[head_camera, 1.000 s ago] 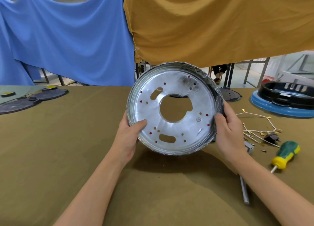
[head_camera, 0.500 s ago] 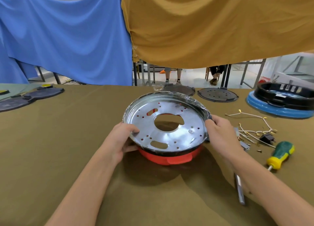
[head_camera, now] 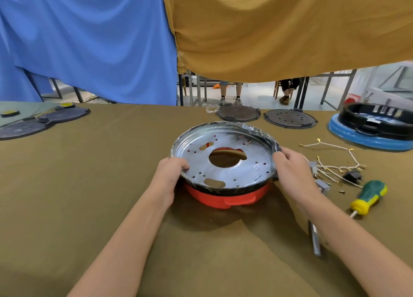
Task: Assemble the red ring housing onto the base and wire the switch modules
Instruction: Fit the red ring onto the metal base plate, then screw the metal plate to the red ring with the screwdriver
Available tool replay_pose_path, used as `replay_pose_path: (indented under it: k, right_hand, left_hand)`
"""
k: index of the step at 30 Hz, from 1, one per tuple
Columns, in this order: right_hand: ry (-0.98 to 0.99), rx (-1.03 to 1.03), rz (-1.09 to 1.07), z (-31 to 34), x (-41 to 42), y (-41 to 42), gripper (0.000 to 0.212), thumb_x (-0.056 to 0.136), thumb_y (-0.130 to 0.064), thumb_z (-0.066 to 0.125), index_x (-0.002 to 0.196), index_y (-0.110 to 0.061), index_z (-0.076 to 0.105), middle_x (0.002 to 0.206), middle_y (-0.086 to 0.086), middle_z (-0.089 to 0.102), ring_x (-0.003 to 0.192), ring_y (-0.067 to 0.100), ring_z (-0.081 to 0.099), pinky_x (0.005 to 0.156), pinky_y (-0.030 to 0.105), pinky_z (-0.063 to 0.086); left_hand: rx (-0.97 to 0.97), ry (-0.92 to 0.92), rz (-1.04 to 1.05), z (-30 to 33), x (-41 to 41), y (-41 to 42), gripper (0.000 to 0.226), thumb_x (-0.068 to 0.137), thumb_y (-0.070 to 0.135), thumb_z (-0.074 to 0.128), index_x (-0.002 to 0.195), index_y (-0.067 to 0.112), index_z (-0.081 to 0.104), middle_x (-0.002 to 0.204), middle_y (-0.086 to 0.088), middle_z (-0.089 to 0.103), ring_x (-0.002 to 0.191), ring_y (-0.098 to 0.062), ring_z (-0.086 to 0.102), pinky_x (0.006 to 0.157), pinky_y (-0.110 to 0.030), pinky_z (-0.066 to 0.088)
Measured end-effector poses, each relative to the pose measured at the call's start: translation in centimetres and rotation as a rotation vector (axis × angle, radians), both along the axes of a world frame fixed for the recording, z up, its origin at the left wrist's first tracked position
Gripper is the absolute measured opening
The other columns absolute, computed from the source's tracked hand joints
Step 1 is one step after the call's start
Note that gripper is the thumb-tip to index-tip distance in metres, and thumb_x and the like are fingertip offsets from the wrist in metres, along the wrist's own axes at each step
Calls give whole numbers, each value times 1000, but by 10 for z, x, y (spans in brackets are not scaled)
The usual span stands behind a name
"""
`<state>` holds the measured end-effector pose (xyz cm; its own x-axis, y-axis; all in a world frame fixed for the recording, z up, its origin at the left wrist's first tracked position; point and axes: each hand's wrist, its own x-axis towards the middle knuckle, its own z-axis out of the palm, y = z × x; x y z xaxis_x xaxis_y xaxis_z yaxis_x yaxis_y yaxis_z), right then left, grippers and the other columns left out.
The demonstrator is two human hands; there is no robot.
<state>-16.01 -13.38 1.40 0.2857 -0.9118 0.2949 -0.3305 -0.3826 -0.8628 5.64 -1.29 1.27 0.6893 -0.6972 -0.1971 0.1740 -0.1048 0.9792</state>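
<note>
Sitting near the middle of the tabletop (head_camera: 67, 207), toward its far edge: silver metal base (head_camera: 225, 160), round and shallow, wrapped in clear film, pierced by a big central opening, two oblong slots and many small holes. Resting on top of red ring housing (head_camera: 223, 199), with red showing through the opening and holes, and a black band running between the two. Tilting slightly, near rim lower than far rim.

Gripping the base at opposite sides: left hand (head_camera: 168, 178) curling its fingers over the left rim, thumb side pressing on the metal face; right hand (head_camera: 290, 173) wrapping its fingers round the right rim. Both forearms reaching in from the near edge.

Lying just right of the right hand: white wires (head_camera: 330, 162) with small metal terminals, a black switch module (head_camera: 353, 176), a screwdriver (head_camera: 368, 197) with green and yellow handle, a grey metal tool (head_camera: 314, 240) partly hidden by the right forearm. Standing at the far right corner: blue ring (head_camera: 366, 138) carrying a black housing (head_camera: 375, 117). Lying along the far edge: two dark round plates (head_camera: 266, 115); more dark discs (head_camera: 44, 122) at the far left. Hanging behind the table: blue cloth (head_camera: 89, 39) and ochre cloth (head_camera: 290, 28), with legs of seated people visible beneath.
</note>
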Motion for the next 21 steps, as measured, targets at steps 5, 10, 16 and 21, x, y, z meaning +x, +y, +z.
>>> replay_pose_path:
  k: [5,10,16,21]
  right_hand:
    - [-25,23,-1,-5,0,-2,44,100,-36,38,79,2,47,71,7,42,69,18,41,63,36,31]
    - [-61,115,12,-3,-2,0,75,97,-65,27,90,3,58,90,21,65,86,32,62,80,48,51]
    - [-131,237,-111,14,-19,-17,56,102,-47,37,100,2,63,103,21,68,98,32,66,89,48,53]
    - [134,223,-81,28,-74,-40,21,98,-15,50,104,-7,68,92,9,72,83,19,67,80,35,58]
  left_hand:
    - [-7,24,18,-1,0,-2,31,72,15,62,102,11,70,105,-11,74,90,-26,65,93,-42,51]
    - [-70,0,-42,-3,3,-1,21,79,34,60,85,24,78,83,6,77,75,-11,69,72,-31,48]
    - [-151,-23,-57,-2,1,1,27,76,46,56,82,32,78,84,9,75,73,-7,67,71,-29,45]
    - [-189,-56,-42,-2,-8,3,43,83,53,53,107,26,76,107,4,76,104,-16,67,96,-36,48]
